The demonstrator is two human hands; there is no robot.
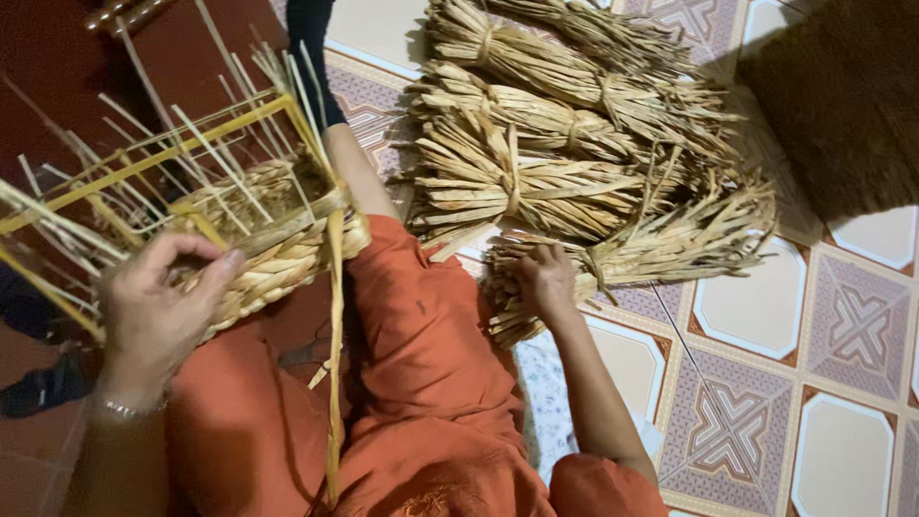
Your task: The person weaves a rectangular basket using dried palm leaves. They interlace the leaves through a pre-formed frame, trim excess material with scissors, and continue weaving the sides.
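We see our left hand (158, 297) at the lower left of the frame, fingers curled and closed on the woven edge of a half-made basket (273, 244) that rests on our lap. The basket sits left of centre, its braided straw band wrapped round a yellow frame (144, 163) whose bars run toward the upper left, with thin pale stakes (206, 144) sticking up and outward from it. One long flat straw strip (334, 364) hangs loose from the basket's near corner, running straight down over our orange clothing (431, 383) toward the bottom edge. A thin bracelet (120, 410) circles our left wrist. Our right hand (546, 280) is at the centre of the frame, reaching out to the right of our lap; its fingers are bent down into the cut ends of the nearest bundle of dried straw (641, 254), touching it, though we cannot tell whether they are actually clamped on any strands. That bundle lies on the patterned tiled floor (756, 306), tied round its middle, and more tied bundles (536, 115) are stacked just behind it toward the top centre. A dark brown mat (842, 96) fills the upper right corner.
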